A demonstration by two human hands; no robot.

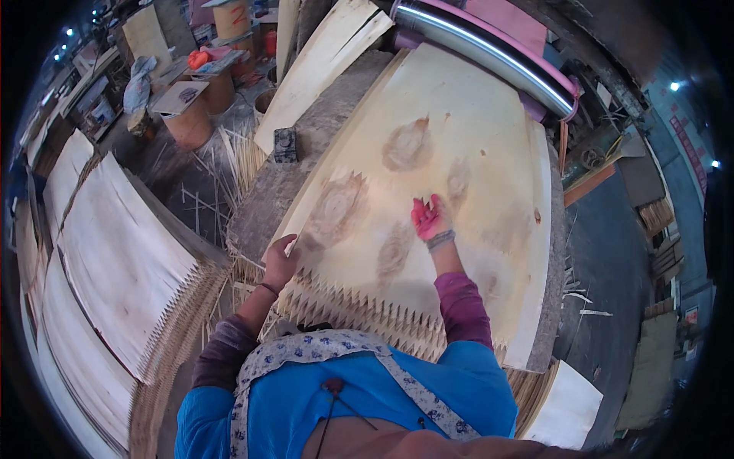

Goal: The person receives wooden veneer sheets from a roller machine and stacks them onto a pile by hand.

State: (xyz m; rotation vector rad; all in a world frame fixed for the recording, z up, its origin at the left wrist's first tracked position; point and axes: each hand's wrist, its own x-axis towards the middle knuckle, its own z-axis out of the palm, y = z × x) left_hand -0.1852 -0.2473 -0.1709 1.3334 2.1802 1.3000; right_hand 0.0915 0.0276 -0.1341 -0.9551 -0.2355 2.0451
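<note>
In front of me lies a large pale wood veneer sheet (451,92) with brown knot marks and a zigzag-toothed near edge, on top of other toothed sheets. My left hand (281,262) is closed at the sheet's left edge; a small, thin bit shows at its fingertips, too small to name. Over the middle of the sheet is my right hand (432,219), its fingers pinkish red and curled together. Something small and dark shows between those fingers, and I cannot make out what it is.
Beyond the sheet runs a shiny metal roller (482,34) with pink ends. A dark block (285,145) sits on the grey table (306,130) to the left. Stacked veneer sheets (115,252) stand at far left. Wood strips litter the floor (604,252).
</note>
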